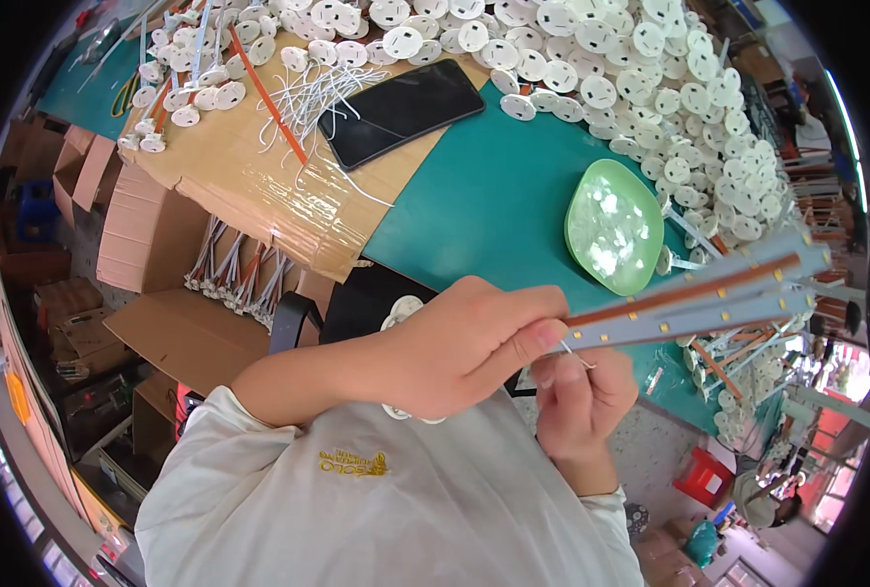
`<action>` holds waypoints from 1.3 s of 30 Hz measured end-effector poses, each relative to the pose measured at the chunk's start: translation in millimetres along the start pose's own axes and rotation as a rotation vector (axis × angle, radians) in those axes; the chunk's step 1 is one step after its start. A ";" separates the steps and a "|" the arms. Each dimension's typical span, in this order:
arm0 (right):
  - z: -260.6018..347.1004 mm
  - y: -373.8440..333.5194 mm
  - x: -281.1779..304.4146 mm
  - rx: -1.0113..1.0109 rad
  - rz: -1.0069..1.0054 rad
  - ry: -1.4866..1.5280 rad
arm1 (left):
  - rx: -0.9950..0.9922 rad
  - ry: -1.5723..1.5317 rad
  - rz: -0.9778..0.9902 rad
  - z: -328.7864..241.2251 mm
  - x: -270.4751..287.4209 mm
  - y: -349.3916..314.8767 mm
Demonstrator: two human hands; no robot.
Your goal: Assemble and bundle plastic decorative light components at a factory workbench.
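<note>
My left hand point(479, 342) is closed around a bundle of LED strips point(689, 303), grey-white and orange with small yellow squares along them. The strips fan out to the right, past a green dish. White round discs point(403, 308) show on both sides of my left wrist and look like the other end of the bundle. Just below the strips, my right hand point(584, 401) is closed in a pinch on a thin white tie wire point(582, 360) close to my left thumb. How far the wire goes around the bundle is hidden by my fingers.
The green dish point(592, 256) holds clear, shiny bits on the teal tabletop point(464, 220). A black phone point(401, 112) and loose white wires point(308, 103) lie on cardboard point(249, 201). Many white discs point(601, 59) are heaped behind. An open carton point(195, 333) with bundles stands at left.
</note>
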State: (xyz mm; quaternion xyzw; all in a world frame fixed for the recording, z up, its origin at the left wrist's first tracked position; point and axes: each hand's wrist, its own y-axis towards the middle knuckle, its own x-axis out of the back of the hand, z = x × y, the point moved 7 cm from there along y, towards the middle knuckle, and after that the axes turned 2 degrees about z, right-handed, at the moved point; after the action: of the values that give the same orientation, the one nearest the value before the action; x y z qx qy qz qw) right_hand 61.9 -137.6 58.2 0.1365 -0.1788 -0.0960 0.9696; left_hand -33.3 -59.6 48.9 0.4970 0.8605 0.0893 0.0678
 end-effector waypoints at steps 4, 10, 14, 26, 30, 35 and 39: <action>-13.8 -19.8 -32.2 -0.841 -0.119 1.473 | -0.180 0.254 -0.092 -6.4 -2.4 -1.2; -36.0 -12.6 4.2 -0.325 -0.454 0.682 | 0.080 0.006 -0.128 15.2 0.5 -7.1; 19.6 -4.7 8.8 0.485 -0.343 -0.573 | -0.037 0.095 -0.144 6.1 3.3 -6.5; -24.3 -1.6 -0.7 -0.120 -0.254 0.204 | -0.084 0.179 -0.178 4.2 12.5 -6.4; -21.5 -0.4 -1.6 -0.094 -0.343 0.058 | -0.041 0.211 -0.176 13.1 13.2 -5.2; -52.2 3.4 -16.0 -0.648 -0.051 1.088 | -0.043 0.175 -0.161 13.9 10.4 -2.4; -59.8 1.3 -31.3 -0.748 0.166 1.627 | -0.086 0.166 -0.169 17.4 10.5 -1.4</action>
State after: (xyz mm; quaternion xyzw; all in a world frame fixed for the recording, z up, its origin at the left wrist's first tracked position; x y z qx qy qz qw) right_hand 55.7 -115.2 -5.2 -0.1758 0.5967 0.0485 0.7814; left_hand -36.1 -49.7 31.3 0.4105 0.8972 0.1608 0.0247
